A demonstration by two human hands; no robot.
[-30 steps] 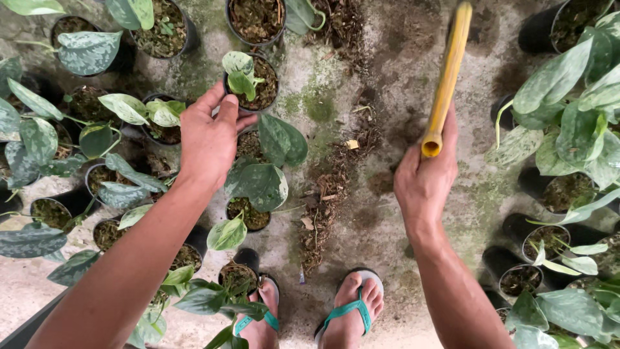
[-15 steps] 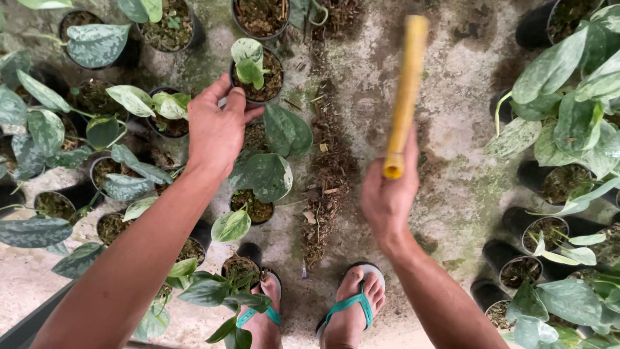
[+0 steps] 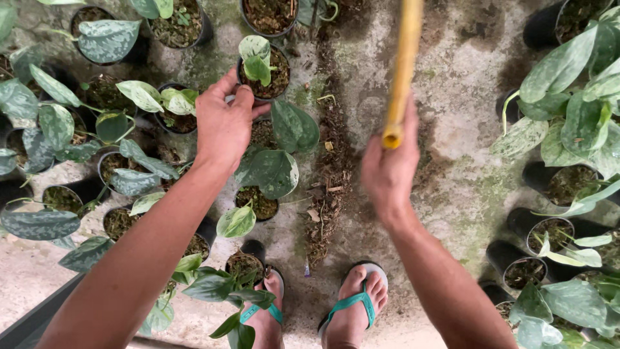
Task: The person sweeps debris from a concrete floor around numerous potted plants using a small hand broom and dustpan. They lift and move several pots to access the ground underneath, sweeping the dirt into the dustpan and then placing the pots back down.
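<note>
Showing the left hand [image 3: 223,123] pinching the rim of a small black plastic pot [image 3: 266,71] of variegated leaves, the right hand [image 3: 389,169] clamped around a yellow bamboo stick [image 3: 402,71].

Mossy concrete floor [image 3: 452,161] w/ strip of dry leaf litter [image 3: 332,174]. Teal flip-flops [image 3: 352,304] at bottom. Potted plants [image 3: 568,123] at right.
</note>
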